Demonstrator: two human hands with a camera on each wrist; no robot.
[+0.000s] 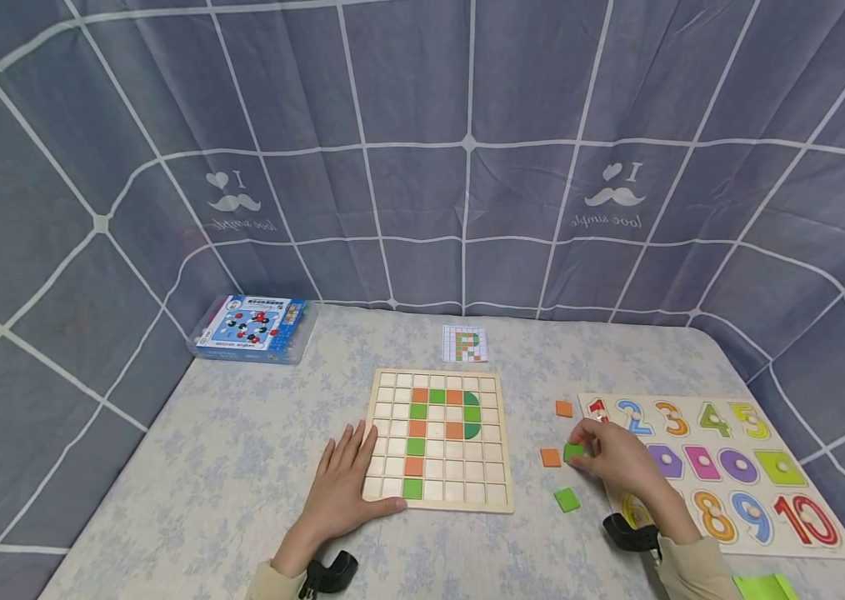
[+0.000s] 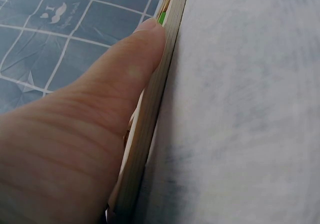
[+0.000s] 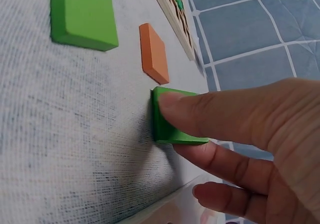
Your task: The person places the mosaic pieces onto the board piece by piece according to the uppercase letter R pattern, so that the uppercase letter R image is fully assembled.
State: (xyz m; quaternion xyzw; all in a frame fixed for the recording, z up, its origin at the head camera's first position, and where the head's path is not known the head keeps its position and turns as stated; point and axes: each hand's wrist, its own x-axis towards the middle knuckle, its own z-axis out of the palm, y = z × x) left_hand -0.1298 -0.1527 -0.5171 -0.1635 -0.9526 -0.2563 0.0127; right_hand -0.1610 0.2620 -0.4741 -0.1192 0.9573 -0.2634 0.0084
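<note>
A wooden grid board (image 1: 467,493) lies mid-table, with orange, green and rounded dark green tiles set in it in a P-like shape. At its lower left corner rests my left hand (image 1: 342,483), fingers spread along the left side and thumb on the front edge. In the left wrist view the thumb (image 2: 125,59) touches the board's rim (image 2: 145,129). To the right of the board, my right hand (image 1: 621,457) pinches a green square tile (image 3: 175,129) between thumb and fingers, at the tabletop. Beside it lie an orange tile (image 1: 551,458) and another green tile (image 1: 567,499).
Another orange tile (image 1: 564,408) lies near a wooden number puzzle board (image 1: 745,546) on the right. A small pattern card (image 1: 465,343) showing a coloured R is behind the grid board. A plastic case (image 1: 252,330) sits at the back left. A bright green object (image 1: 765,587) shows at the front right.
</note>
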